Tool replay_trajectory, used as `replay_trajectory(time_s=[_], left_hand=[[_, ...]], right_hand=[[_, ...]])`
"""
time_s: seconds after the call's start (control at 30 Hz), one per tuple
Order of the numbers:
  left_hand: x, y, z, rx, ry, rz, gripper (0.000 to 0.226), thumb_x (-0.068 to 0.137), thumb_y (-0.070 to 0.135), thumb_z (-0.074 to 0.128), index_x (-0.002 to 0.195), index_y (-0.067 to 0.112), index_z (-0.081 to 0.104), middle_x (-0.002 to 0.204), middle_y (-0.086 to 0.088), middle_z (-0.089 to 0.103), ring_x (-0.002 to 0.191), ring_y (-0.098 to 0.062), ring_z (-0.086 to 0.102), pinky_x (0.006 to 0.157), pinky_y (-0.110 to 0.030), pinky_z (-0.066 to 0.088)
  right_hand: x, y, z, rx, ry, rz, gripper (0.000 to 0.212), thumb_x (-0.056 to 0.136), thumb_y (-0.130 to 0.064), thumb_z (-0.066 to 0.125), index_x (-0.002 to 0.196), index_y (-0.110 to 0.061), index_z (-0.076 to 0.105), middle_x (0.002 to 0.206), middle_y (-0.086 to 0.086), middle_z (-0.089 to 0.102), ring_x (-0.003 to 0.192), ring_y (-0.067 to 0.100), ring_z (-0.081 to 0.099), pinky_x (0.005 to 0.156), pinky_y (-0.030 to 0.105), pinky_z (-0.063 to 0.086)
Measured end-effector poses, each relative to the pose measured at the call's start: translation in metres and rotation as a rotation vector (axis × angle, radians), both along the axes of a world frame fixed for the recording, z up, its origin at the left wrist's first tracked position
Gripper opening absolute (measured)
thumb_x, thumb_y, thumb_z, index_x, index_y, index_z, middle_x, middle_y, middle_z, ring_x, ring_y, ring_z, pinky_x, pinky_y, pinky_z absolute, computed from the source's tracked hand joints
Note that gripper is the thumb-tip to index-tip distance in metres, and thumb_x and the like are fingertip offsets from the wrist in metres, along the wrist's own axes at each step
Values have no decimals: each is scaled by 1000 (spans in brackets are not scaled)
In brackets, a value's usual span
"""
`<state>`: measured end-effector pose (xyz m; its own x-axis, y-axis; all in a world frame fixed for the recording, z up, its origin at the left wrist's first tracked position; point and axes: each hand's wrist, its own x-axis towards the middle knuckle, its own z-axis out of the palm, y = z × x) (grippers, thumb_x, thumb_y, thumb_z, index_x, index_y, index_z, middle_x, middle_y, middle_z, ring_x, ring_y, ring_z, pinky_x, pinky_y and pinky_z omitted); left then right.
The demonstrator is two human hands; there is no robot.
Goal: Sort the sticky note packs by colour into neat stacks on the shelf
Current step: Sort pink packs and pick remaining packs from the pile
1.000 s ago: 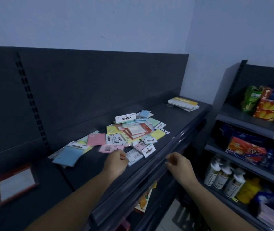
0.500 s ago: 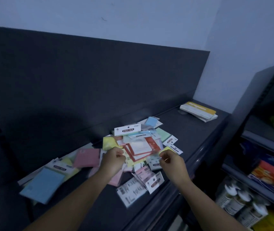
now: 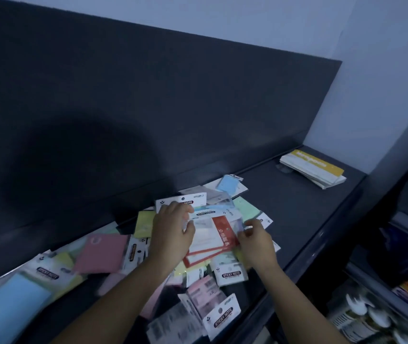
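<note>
Head | left hand (image 3: 173, 234) on red-bordered pack (image 3: 210, 244) | right hand (image 3: 257, 242) beside (grip unclear)

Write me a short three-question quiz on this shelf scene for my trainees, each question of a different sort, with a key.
1. True or false: the sticky note packs already lie in neat colour stacks on the shelf.
2. Which pack lies between the left hand and the right hand? A) the red-bordered pack B) a blue pack C) a pink pack
3. Fill in: the flat white stack with the yellow strip lies at the shelf's far ____ end, apart from the jumble.

Key: 1 false, they lie in a mixed jumble; 2 A; 3 right.
</note>
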<state>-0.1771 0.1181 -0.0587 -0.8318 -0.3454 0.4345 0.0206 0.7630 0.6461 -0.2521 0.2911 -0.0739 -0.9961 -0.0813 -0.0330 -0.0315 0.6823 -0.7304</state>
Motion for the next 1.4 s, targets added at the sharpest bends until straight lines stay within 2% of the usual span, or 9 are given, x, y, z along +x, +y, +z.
replay_trajectory(time_s=[0.2,0.3,0.43,0.6,0.7,0.8,0.93,1.07,1.4], left_hand=[[-57,22,13,-549,-114,113,24,78,30,68,98,18,69,107,0,58,109,-26,50,91,-39,37],[-88,24,14,-745,-374,102,29,91,39,46,106,22,65,130,2,49,138,-26,19,113,-51,0],[-109,13,13,-841,-497,23,30,97,34,38,109,28,64,118,10,61,142,-17,17,102,-48,-32],[-107,-4,22,-476,-320,41,28,96,40,43,111,36,67,113,21,64,132,-2,31,111,-32,-20],[-105,-4,37,-169,-46,176,16,89,28,59,93,23,74,91,8,71,101,-4,54,111,-27,14],[-103,0,54,175,101,287,19,89,21,61,73,16,70,67,-6,67,67,-19,60,70,-37,47],[-93,4,71,718,319,389,21,90,20,59,72,17,69,67,-1,71,60,-13,64,58,-33,52],[-63,3,76,755,305,554,30,95,29,51,70,17,62,59,1,68,52,-12,62,45,-22,46],[101,-5,84,1030,304,723,31,95,35,48,76,11,58,61,1,70,49,-10,65,41,-15,44]], right_hand=[[-49,-3,-16,-74,-26,74,32,89,-13,52,120,-13,45,75,4,63,74,25,61,71,36,50],[-79,3,-16,-202,-159,136,29,88,-15,59,114,-16,47,65,-6,54,61,12,54,58,23,44],[-117,12,-16,-317,-268,232,6,83,-10,68,88,-9,64,71,-1,61,71,17,57,65,25,45],[-151,21,-14,-306,-308,290,14,90,-8,54,83,-10,66,81,3,65,75,17,61,63,32,54],[-169,21,-6,-263,-214,330,25,93,-9,45,72,-16,57,65,-5,52,59,10,49,50,24,39],[-177,19,9,-247,-15,328,14,95,-10,45,90,-17,56,74,-11,54,67,4,51,52,20,35],[-169,14,36,-300,282,352,15,96,-16,46,108,-16,56,79,-10,59,67,2,54,52,20,39],[-138,-8,71,-536,197,487,41,90,-3,50,126,-22,50,92,-19,61,84,-1,61,64,14,51],[24,-84,89,-759,-153,794,19,82,-4,65,81,-23,67,79,-8,73,75,12,70,63,27,55]])
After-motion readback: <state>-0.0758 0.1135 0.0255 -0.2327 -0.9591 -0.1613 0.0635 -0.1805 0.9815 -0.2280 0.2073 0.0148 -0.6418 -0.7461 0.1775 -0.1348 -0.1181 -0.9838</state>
